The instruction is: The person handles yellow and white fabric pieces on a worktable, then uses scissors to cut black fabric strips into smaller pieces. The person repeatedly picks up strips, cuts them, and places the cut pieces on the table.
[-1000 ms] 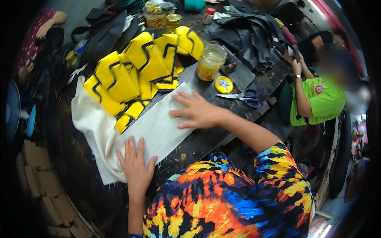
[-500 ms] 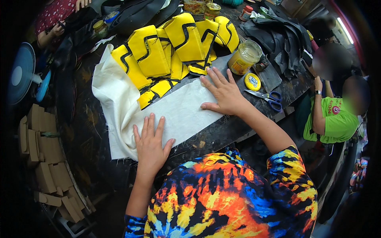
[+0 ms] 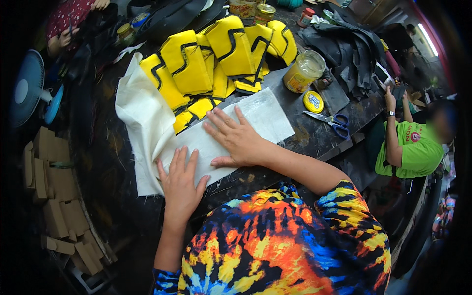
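A piece of white cloth (image 3: pixel 265 115) lies on the dark table, flat on its right part and bunched in loose folds at its left end. My left hand (image 3: pixel 181 189) rests on the cloth beside the folds, fingers spread. Across the middle of the flat part lies my right hand (image 3: pixel 238 140), palm down with the thumb out to the side. Neither hand grips anything. Just beyond the cloth, several yellow pieces with black trim (image 3: pixel 231 46) are heaped, some overlapping its far edge.
To the right are a glass jar (image 3: pixel 305 71), its yellow lid (image 3: pixel 313 101) and blue-handled scissors (image 3: pixel 334 122). Black cut sheets (image 3: pixel 344 59) pile up behind. A fan (image 3: pixel 27 88) and cardboard boxes (image 3: pixel 64 182) stand left. A person in a green shirt (image 3: pixel 413 145) sits at the right.
My right hand has slid left along the cloth, toward my left hand, uncovering the cloth's right end. My left hand has shifted slightly left and down.
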Tool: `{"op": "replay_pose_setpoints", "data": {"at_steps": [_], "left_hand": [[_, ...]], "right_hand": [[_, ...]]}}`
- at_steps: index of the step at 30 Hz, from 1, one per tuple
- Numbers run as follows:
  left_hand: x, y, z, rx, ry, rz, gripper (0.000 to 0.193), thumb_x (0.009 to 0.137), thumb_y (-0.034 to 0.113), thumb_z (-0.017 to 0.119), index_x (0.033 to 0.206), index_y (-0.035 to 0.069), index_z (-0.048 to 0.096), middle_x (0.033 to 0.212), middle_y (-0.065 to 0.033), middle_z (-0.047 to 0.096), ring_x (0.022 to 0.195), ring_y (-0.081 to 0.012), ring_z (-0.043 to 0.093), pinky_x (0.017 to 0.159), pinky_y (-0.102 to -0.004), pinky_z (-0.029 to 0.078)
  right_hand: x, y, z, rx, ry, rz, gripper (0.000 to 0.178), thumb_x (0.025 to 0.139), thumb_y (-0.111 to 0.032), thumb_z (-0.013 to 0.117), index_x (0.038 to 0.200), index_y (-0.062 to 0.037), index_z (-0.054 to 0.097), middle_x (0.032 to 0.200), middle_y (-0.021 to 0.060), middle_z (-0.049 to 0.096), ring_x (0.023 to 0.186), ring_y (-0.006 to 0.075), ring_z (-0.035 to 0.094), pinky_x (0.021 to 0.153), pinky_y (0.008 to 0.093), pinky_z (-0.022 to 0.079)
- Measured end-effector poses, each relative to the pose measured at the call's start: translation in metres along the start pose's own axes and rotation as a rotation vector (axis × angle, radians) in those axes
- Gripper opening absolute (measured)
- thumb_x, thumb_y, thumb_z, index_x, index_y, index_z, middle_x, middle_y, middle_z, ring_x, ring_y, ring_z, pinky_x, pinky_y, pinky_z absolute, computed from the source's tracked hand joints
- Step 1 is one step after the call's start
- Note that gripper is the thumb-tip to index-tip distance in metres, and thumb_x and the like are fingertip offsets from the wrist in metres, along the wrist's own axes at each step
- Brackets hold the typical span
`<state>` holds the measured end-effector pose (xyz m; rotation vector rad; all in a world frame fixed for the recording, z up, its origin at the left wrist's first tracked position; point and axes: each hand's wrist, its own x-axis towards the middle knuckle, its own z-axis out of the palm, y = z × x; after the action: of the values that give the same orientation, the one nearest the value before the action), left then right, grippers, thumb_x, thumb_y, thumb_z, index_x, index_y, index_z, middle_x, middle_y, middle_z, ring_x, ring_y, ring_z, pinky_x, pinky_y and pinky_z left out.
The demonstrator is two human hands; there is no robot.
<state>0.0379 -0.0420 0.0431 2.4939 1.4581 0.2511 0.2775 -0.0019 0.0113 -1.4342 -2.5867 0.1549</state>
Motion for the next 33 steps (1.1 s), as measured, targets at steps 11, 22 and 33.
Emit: {"op": "replay_pose_setpoints", "data": {"at_steps": [11,22,33], "left_hand": [[-0.002,-0.005,0.013,-0.02,0.073,0.025,0.07,0.086,0.032,0.078,0.147,0.009,0.053,0.154,-0.0163,0.047,0.147,-0.0319,0.04,0.123,-0.0634,0.012],[-0.006,-0.008,0.018,-0.059,0.133,0.021,0.069,0.086,0.032,0.076,0.147,0.01,0.054,0.153,-0.0154,0.05,0.145,-0.0326,0.043,0.124,-0.0612,0.013],[-0.005,-0.006,0.023,0.009,0.155,0.031,0.064,0.086,0.033,0.075,0.143,0.008,0.058,0.153,-0.0171,0.049,0.145,-0.0318,0.043,0.122,-0.0614,0.017]], "right_hand": [[-0.075,0.155,-0.165,-0.408,0.353,0.526,0.066,0.068,-0.062,0.086,0.111,-0.0124,0.081,0.144,0.0152,0.058,0.135,0.0348,0.051,0.109,0.0497,0.042],[-0.073,0.146,-0.211,-0.472,1.011,0.306,0.037,0.071,-0.035,0.093,0.075,-0.0058,0.072,0.107,0.0084,0.07,0.101,0.0295,0.065,0.09,0.0404,0.051],[-0.09,0.055,-0.136,0.148,0.281,0.148,0.079,0.07,-0.076,0.076,0.13,-0.0244,0.074,0.167,0.0209,0.029,0.157,0.0436,0.016,0.122,0.0661,0.01]]}}
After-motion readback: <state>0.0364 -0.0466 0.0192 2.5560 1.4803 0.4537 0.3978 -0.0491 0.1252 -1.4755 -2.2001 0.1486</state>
